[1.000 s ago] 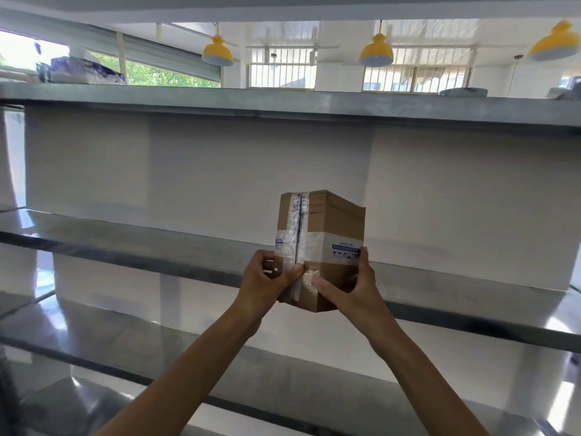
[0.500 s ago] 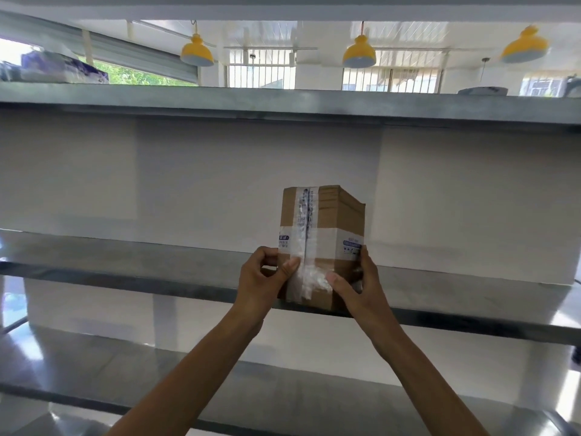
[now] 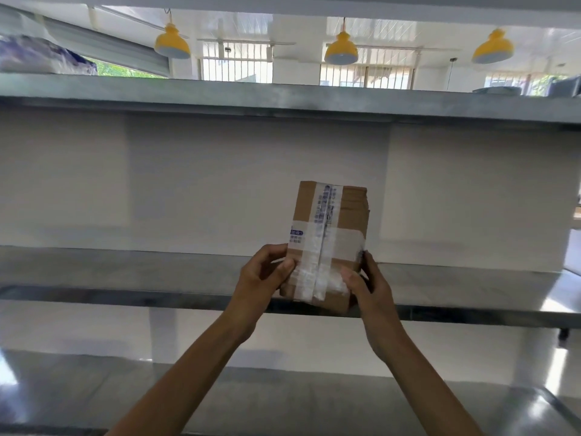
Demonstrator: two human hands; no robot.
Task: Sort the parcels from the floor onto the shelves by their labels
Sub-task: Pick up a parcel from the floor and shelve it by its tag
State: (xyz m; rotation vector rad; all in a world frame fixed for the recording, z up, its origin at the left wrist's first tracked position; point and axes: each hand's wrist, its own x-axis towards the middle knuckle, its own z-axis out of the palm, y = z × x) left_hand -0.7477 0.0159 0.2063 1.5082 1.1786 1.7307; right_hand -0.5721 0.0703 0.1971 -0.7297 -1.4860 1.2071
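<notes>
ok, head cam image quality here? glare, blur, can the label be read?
Head view: strong backlight from the windows blows out the top; glare streaks on the lower metal shelf; the parcel is soft with motion blur, its label print unreadable; wide-angle bowing shows on the upper shelf edge.

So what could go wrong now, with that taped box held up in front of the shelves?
1. Both hands, left hand and right hand, grip only the lower part of the upright cardboard parcel, so it might tip or slip.
2. Its bottom edge sits about level with the front lip of the middle shelf; it could catch there going in.
3. The printing on the label is blurred here; a misread would mean the wrong shelf.
</notes>
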